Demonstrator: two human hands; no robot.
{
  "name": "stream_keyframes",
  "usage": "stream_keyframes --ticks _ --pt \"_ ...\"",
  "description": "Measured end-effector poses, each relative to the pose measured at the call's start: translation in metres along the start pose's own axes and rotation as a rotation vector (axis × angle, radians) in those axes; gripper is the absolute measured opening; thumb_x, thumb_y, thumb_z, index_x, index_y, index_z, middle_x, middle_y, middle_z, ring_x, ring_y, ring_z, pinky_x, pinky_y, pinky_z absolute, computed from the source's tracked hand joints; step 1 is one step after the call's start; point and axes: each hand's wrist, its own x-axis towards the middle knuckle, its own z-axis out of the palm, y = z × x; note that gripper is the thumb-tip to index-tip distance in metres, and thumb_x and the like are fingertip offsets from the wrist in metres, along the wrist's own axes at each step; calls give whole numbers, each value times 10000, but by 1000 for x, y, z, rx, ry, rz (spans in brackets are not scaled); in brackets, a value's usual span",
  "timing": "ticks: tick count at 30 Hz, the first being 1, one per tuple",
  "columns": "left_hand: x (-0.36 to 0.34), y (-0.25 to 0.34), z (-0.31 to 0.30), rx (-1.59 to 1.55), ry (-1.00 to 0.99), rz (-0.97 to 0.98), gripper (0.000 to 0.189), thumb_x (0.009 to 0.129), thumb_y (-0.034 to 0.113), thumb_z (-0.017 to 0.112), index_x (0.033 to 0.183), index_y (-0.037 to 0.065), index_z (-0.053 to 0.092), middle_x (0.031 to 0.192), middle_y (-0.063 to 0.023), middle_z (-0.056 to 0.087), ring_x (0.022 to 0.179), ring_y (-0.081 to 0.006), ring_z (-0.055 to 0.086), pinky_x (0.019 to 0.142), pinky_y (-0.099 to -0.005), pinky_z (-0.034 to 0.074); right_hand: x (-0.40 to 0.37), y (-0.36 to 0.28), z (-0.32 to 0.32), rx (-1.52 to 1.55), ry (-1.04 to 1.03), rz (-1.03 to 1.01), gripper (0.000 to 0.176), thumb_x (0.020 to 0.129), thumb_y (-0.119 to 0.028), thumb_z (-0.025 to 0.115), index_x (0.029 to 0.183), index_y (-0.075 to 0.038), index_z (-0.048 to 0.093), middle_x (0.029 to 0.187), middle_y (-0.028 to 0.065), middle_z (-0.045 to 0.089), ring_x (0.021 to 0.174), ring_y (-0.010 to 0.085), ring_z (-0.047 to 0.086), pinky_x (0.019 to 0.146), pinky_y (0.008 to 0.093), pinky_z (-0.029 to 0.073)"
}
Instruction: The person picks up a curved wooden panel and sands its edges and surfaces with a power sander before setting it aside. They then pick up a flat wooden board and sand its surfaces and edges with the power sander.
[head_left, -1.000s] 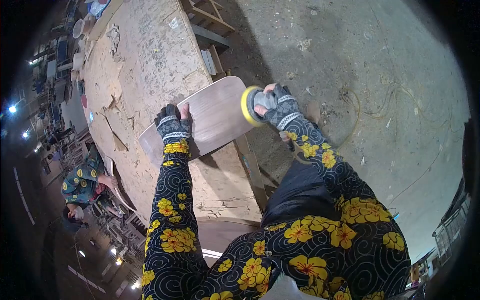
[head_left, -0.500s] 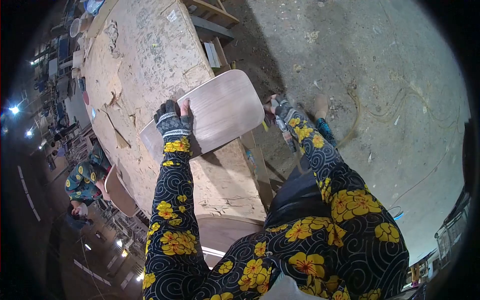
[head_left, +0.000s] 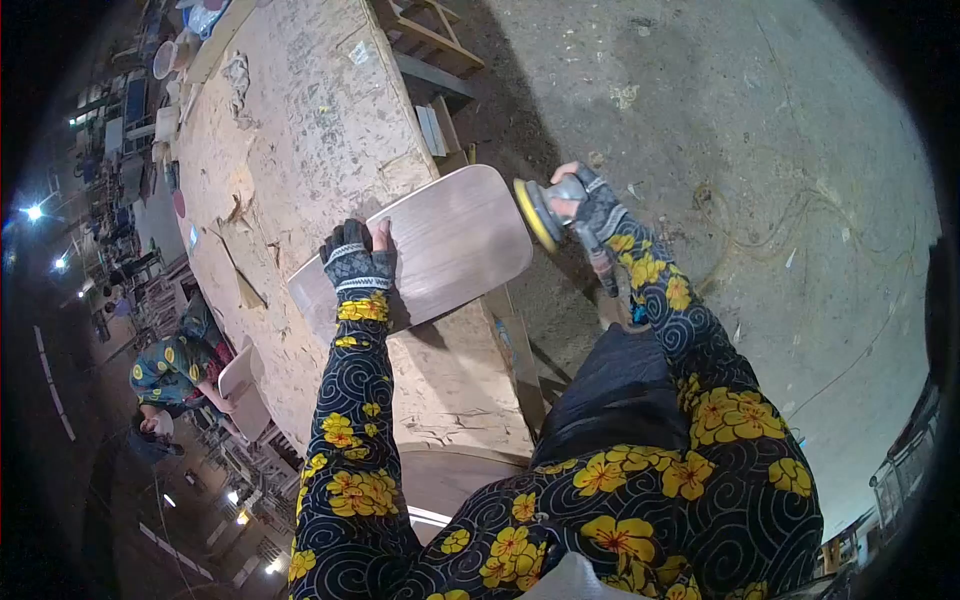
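A curved plywood panel [head_left: 450, 240] lies on the worn workbench [head_left: 300, 130], its right end hanging past the bench edge. My left hand [head_left: 356, 258], in a grey fingerless glove, presses flat on the panel's left part. My right hand [head_left: 585, 205], gloved too, grips a round sander with a yellow pad [head_left: 535, 212]. The pad stands on edge against the panel's right end, just off the bench.
Another person in a patterned shirt [head_left: 170, 365] works at lower left, holding a similar panel [head_left: 243, 388]. Another rounded panel [head_left: 450, 475] lies by my lap. Wooden frames [head_left: 425, 40] stand beyond the bench. Dusty concrete floor [head_left: 780, 200] with a hose on the right.
My right hand dropped below the panel's edge half a second ago, then came back up with the sander's pad against the right end. The left hand stayed pressed on the panel.
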Motion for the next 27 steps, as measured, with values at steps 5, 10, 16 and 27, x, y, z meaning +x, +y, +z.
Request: stream_keyframes --ticks 5,10,16,27 --pt "1 5 -5 -13 -24 -36 431 861 437 633 1026 39 637 925 -172 632 907 -370 577 836 -497 416 7 -50 44 -470 135 -191 481 688 -264 839 1061 -128 567 973 106 597 917 234 594 837 383 492" --pt "-1 3 -2 -28 2 -23 430 860 428 640 1036 37 637 928 -172 625 923 -367 569 847 -500 411 52 -28 31 -107 154 64 499 678 -329 843 1024 -93 572 988 120 616 909 233 616 789 375 511" --pt "2 6 -8 -27 -67 -62 432 868 434 631 1042 39 639 950 -172 623 932 -367 566 864 -497 407 97 125 20 133 -189 104 403 769 -381 794 1028 -102 663 915 51 667 806 164 618 739 328 512" --pt "-1 3 -2 -21 -36 -42 432 877 447 621 1035 45 640 940 -167 622 921 -359 568 853 -491 412 138 170 -34 158 -115 -163 158 836 -279 749 861 -149 662 804 -7 621 615 160 590 549 357 499"
